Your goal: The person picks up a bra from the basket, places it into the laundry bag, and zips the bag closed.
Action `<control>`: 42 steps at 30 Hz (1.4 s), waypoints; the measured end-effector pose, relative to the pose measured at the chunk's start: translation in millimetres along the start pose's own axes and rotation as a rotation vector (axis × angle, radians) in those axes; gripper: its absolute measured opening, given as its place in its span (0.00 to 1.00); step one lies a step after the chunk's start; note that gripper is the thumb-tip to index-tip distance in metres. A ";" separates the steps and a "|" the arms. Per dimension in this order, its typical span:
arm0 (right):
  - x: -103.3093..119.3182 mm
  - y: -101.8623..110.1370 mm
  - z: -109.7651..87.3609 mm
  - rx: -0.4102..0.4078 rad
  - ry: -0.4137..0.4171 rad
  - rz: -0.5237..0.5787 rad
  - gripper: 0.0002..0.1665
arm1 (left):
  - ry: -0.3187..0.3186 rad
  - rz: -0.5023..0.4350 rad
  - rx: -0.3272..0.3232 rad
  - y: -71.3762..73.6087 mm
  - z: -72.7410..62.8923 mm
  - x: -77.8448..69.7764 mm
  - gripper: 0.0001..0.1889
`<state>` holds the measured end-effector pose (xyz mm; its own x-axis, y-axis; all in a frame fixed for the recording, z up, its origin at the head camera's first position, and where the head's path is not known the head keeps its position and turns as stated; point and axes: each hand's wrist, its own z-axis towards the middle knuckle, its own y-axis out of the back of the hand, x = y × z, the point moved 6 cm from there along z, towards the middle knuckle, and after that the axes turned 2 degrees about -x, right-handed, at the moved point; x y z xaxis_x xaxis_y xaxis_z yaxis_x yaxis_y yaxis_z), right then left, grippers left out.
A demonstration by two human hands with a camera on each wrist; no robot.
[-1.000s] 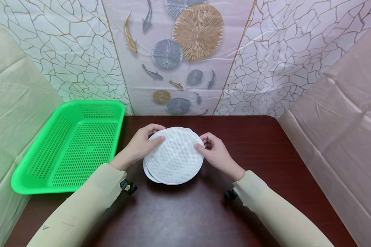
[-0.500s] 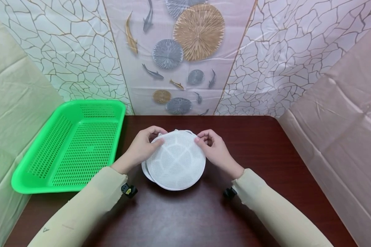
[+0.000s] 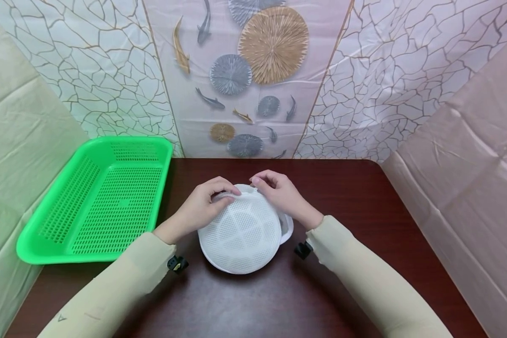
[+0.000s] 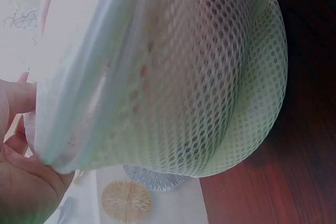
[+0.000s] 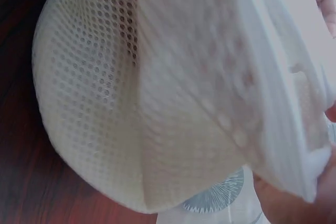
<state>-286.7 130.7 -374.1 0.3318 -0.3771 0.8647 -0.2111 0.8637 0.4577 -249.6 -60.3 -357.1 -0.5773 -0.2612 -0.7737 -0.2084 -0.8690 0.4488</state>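
Observation:
A round white mesh laundry bag (image 3: 240, 239) stands tilted above the table, its flat end facing me in the head view. My left hand (image 3: 208, 203) pinches its upper left rim between thumb and fingers. At the top edge, the thumb and fingers of my right hand (image 3: 279, 191) pinch the rim close to the left fingertips. The left wrist view shows the bag's honeycomb side (image 4: 194, 82) bulging toward the table. A pale edge band (image 5: 262, 77) runs along the rim in the right wrist view. Part of the bag sticks out under my right wrist.
A green plastic basket (image 3: 164, 183) with slotted walls stands on the left of the dark red-brown table (image 3: 346, 202). A patterned sheet (image 3: 274, 126) hangs behind the table's far edge, and beige cloth (image 3: 460, 178) closes off the right side.
My right hand has moved left and up along the rim toward my left hand. The bag has tipped down toward me, and a part of it now shows at its right.

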 end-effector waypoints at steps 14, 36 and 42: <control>3.3 -10.4 -6.6 0.159 0.010 -0.001 0.12 | 0.053 -0.028 -0.051 2.5 -1.7 4.9 0.10; 32.1 5.5 -14.0 -0.025 0.395 -0.403 0.05 | 0.050 -0.006 -0.090 5.6 -1.2 10.3 0.10; 30.9 8.1 -16.7 -0.041 0.415 -0.445 0.03 | 0.054 0.028 -0.091 8.8 -2.1 11.7 0.10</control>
<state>-262.8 131.7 -347.1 0.7123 -0.5500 0.4360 0.0625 0.6685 0.7411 -256.6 -71.9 -363.1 -0.5378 -0.3058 -0.7857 -0.1194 -0.8949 0.4300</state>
